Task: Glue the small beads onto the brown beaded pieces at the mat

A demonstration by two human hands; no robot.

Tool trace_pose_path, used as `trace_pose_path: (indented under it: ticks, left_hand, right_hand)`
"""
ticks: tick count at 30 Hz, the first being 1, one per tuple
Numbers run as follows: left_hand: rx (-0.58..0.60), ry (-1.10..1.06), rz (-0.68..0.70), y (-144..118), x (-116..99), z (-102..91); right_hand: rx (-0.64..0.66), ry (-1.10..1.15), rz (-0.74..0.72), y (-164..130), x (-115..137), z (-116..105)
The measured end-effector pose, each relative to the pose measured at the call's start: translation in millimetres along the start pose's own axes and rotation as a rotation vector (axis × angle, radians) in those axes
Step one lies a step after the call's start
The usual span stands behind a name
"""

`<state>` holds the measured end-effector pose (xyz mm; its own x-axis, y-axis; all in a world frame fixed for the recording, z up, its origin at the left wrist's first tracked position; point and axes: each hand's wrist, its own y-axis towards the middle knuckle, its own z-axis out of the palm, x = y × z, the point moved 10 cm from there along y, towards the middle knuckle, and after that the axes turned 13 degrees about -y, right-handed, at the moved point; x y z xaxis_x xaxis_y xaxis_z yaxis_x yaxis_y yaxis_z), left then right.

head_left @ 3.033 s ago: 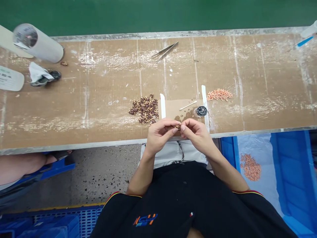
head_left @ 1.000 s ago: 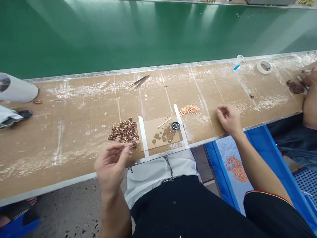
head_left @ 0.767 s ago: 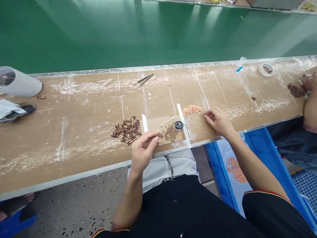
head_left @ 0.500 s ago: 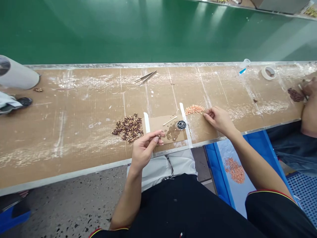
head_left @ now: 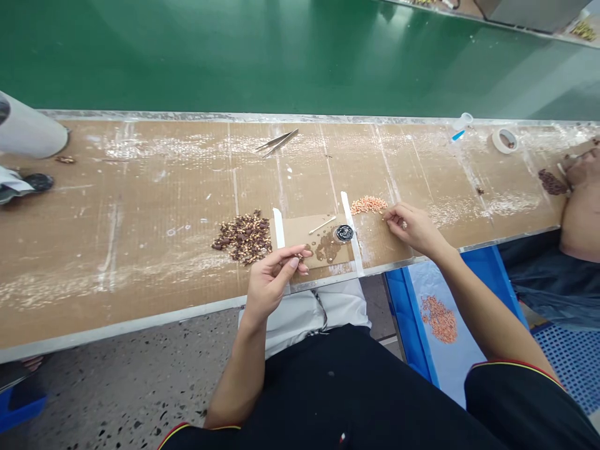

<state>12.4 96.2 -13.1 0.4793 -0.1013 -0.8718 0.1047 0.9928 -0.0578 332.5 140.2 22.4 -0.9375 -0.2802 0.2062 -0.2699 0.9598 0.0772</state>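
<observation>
My left hand (head_left: 274, 280) hovers at the bench's near edge, fingertips pinched on a small brown part, right of the pile of brown parts (head_left: 244, 230). My right hand (head_left: 412, 226) rests on the bench with its fingertips pinching at the edge of the small orange pile (head_left: 369, 204); whether it holds a piece I cannot tell. Between my hands lies a taped-down cardboard square (head_left: 307, 232) with brown stains, a thin stick (head_left: 322, 224) and a small black round cap (head_left: 344, 232).
Tweezers (head_left: 278, 142) lie at the bench's far side, by the green conveyor belt (head_left: 281, 56). A white roll (head_left: 28, 132) is far left. A tape ring (head_left: 504, 140) and another person's hand (head_left: 581, 169) are far right. A blue bin (head_left: 504, 294) with orange pieces sits below.
My hands were together over the cardboard square three seconds ago. Then the right hand reached far right and came back to the orange pile; the left hand swung out left and returned.
</observation>
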Motion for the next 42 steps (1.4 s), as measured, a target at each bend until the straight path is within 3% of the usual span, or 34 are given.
trace_pose_path:
  ticks: [5, 12, 24, 29, 35, 42]
  left_hand:
    - [-0.012, 0.004, -0.019, 0, 4, -2.4]
    - [0.017, 0.000, -0.026, -1, 6, -1.5]
    - [0.010, -0.036, -0.020, -2, 2, -1.3]
    - [-0.035, -0.053, -0.037, -1, 6, -5.0]
    - [-0.022, -0.068, -0.024, -2, 6, -3.0]
    - [-0.041, -0.050, -0.030, -2, 7, -4.8]
  right_hand:
    - [-0.063, 0.032, 0.095, -11, -3, -2]
    - [-0.092, -0.087, 0.178, -8, -3, 7]
    - [-0.022, -0.076, -0.040, -6, 10, 4]
    - [-0.046, -0.212, -0.087, -7, 13, 1]
    - [0.020, -0.314, -0.211, 1, 18, 5]
    - [0.059, -0.324, -0.198, 7, 21, 6]
